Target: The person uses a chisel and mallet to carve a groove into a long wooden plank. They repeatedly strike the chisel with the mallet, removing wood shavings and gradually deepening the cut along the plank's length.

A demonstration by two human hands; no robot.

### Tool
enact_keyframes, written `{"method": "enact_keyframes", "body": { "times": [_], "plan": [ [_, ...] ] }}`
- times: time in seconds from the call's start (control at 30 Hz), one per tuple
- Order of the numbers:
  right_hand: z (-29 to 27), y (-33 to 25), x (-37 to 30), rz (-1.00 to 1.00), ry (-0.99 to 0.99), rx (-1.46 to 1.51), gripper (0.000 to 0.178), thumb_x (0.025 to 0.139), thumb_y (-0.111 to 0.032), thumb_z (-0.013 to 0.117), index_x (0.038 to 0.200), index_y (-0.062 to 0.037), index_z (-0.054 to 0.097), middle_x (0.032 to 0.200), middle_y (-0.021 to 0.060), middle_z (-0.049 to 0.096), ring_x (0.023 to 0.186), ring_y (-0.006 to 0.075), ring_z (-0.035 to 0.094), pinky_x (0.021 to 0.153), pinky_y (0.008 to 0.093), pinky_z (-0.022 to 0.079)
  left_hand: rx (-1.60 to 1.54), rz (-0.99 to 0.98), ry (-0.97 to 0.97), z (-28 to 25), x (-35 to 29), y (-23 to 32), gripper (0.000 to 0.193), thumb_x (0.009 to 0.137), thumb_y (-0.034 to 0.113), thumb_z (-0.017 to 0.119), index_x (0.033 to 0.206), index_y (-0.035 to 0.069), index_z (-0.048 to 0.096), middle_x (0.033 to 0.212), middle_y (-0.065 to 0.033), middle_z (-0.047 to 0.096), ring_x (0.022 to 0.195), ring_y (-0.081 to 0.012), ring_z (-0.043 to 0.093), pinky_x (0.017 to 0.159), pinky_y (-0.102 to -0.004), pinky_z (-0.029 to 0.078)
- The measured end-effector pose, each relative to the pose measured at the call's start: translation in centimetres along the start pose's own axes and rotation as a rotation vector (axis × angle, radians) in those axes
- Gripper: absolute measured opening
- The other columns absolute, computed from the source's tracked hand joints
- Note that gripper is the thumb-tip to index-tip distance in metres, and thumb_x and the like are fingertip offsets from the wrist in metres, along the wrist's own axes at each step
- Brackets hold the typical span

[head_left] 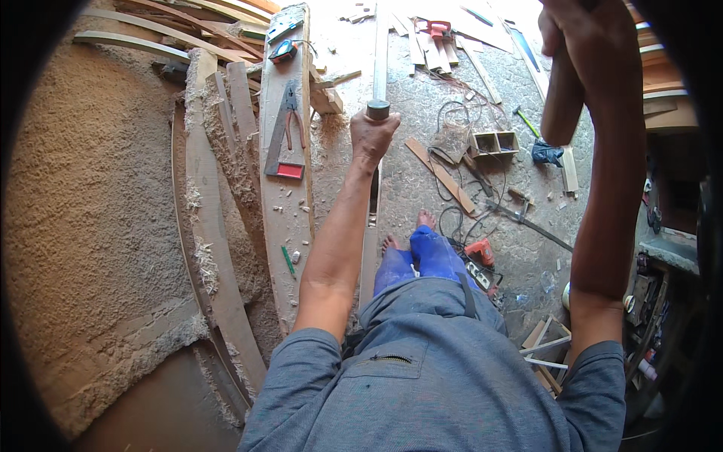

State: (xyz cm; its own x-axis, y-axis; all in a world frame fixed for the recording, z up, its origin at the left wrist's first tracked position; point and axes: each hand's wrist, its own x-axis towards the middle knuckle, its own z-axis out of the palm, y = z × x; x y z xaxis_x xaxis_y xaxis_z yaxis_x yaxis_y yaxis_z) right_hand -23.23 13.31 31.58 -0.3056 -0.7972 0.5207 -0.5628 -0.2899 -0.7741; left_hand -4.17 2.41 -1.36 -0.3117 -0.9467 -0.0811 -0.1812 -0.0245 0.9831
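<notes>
My left hand (372, 141) is closed round an upright chisel (378, 110). Only the round end of its handle shows above my fist; the blade is hidden. Below my fist runs a long narrow wooden beam (381, 56) with a dark slot in its top. High at the right, my right hand (591, 41) grips a thick brown wooden mallet (562, 105), raised well apart from the chisel; part of the mallet is hidden by the hand. On the plank bench to the left lie a try square (276, 147), pliers (289, 120) and a tape measure (284, 52).
The plank bench (273, 218) also carries a green pencil (288, 261). Sawdust (105, 188) and curved boards (215, 188) fill the left side. On the floor are a wooden box (493, 143), cables, a red power tool (480, 251), a green-handled hammer (526, 120) and offcuts.
</notes>
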Motion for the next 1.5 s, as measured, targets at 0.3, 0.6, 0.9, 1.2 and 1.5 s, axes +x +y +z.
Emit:
{"method": "enact_keyframes", "body": {
  "times": [0.3, 0.6, 0.9, 1.2, 1.5],
  "plan": [
    [4.8, 8.7, -13.3, 0.542, -0.909, -0.254, 0.058, 0.079, -0.006, 0.062, 0.135, -0.0039, 0.046, 0.096, 0.0300, 0.070, 0.097, 0.0438, 0.071, 0.088, 0.0547, 0.055, 0.057, 0.253, 0.059, -0.3, -7.2, 3.2, 0.020, 0.081, 0.018, 0.083, 0.084, 0.003, 0.069, 0.074, -0.0063, 0.071, 0.066, -0.0128, 0.066, 0.061, -0.0332, 0.054],
    [3.3, 5.3, -0.8, 0.138, -0.039, -0.195, 0.051, 0.095, -0.008, 0.064, 0.143, -0.0066, 0.047, 0.086, 0.0114, 0.067, 0.068, 0.0181, 0.065, 0.058, 0.0303, 0.053, 0.219, 0.126, 0.167, 1.4, 0.4, -0.2, 0.021, 0.079, 0.022, 0.075, 0.083, 0.002, 0.070, 0.076, -0.0134, 0.074, 0.069, -0.0244, 0.072, 0.069, -0.0374, 0.057],
    [7.1, 14.5, -15.6, 0.559, -0.819, -0.301, 0.066, 0.084, -0.012, 0.064, 0.145, -0.0079, 0.042, 0.101, 0.0300, 0.070, 0.099, 0.0438, 0.071, 0.089, 0.0507, 0.054, 0.108, 0.249, 0.190, -0.4, -6.7, 1.3, 0.022, 0.083, 0.013, 0.081, 0.085, 0.007, 0.060, 0.073, -0.0059, 0.065, 0.064, -0.0149, 0.065, 0.058, -0.0330, 0.057],
    [4.1, 18.7, -35.4, 1.333, -0.414, -0.014, 0.065, 0.078, -0.005, 0.071, 0.140, -0.0059, 0.051, 0.094, 0.0101, 0.069, 0.063, 0.0145, 0.063, 0.054, 0.0308, 0.050, 0.339, -0.039, 0.182, -0.7, 3.2, -1.6, 0.020, 0.076, 0.016, 0.070, 0.087, 0.000, 0.069, 0.077, -0.0176, 0.073, 0.072, -0.0286, 0.075, 0.071, -0.0424, 0.060],
    [-0.9, 20.6, -47.0, 1.605, -0.290, 0.077, 0.045, 0.083, -0.001, 0.070, 0.124, -0.0037, 0.053, 0.070, 0.0050, 0.058, 0.047, 0.0146, 0.054, 0.040, 0.0330, 0.044, 0.314, -0.110, 0.081, 0.7, 2.3, -2.2, 0.019, 0.076, 0.018, 0.069, 0.085, 0.001, 0.071, 0.077, -0.0132, 0.074, 0.071, -0.0232, 0.073, 0.068, -0.0388, 0.060]
  ]
}}
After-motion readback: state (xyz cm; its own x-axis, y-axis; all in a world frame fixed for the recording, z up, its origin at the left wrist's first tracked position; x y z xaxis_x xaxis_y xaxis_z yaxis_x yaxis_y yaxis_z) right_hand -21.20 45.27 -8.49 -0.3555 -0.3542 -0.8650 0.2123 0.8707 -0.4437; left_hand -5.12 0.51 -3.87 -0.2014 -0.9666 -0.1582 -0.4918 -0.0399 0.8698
